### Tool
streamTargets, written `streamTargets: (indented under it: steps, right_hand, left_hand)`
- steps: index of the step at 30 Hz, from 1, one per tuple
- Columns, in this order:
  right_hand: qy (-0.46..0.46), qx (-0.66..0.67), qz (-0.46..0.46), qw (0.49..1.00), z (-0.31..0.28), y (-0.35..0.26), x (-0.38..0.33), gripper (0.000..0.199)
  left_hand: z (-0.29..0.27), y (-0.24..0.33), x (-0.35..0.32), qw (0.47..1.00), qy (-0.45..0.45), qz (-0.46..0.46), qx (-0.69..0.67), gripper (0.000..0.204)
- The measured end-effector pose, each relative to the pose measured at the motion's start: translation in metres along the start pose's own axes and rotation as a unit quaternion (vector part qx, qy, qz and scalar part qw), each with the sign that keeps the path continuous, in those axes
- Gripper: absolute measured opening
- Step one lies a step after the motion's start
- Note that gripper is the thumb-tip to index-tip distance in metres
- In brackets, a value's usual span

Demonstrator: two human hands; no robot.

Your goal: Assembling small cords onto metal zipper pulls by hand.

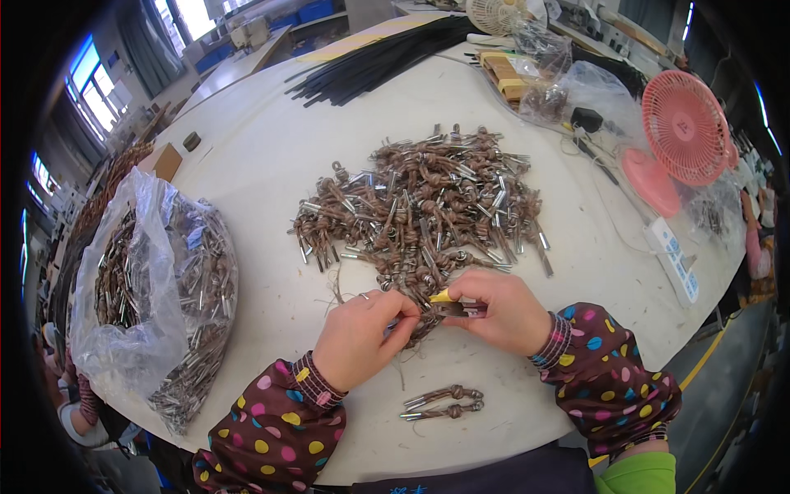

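Note:
My right hand [508, 311] is closed round small thread snips [449, 307] with a yellow part, their blades pointing left. Close to the blades, my left hand [359, 336] pinches a brown knotted cord, mostly hidden behind the fingers. Loose thread ends trail around it. Just beyond both hands lies a large pile of brown knotted cords with silver metal tips [420, 202]. One looped cord with two metal tips [443, 403] lies by itself nearer to me on the white table [271, 165].
A clear plastic bag full of similar cords [156, 280] stands on the left, near a small cardboard box [161, 161]. Black strips [387, 62] lie at the far side. A pink fan [685, 128] and a white power strip [671, 259] are on the right.

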State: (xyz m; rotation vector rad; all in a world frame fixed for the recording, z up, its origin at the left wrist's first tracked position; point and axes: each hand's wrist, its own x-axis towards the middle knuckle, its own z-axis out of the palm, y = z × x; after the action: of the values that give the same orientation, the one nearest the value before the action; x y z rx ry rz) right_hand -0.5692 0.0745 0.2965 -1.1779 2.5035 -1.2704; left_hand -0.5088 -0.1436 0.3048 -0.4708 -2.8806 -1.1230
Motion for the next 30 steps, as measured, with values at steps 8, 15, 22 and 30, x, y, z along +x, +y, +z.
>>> streamTargets:
  steps: [8,15,22,30]
  right_hand:
    - [0.016,-0.007,0.028,0.999,-0.001,-0.002,-0.002,0.026]
    - [0.03,-0.024,0.027,0.999,0.008,-0.008,-0.002,0.023]
    - [0.068,0.025,0.058,0.996,0.017,-0.006,-0.004,0.026]
    - [0.045,0.199,0.209,0.956,0.015,-0.011,-0.002,0.033]
  left_hand:
    - [-0.005,0.011,-0.004,0.997,0.036,0.056,-0.044,0.034]
    - [0.014,0.007,-0.004,0.996,0.079,0.032,0.019,0.026]
    - [0.016,0.008,-0.004,0.974,0.155,0.102,0.126,0.015]
    - [0.021,0.004,-0.001,0.977,0.17,0.052,0.116,0.009]
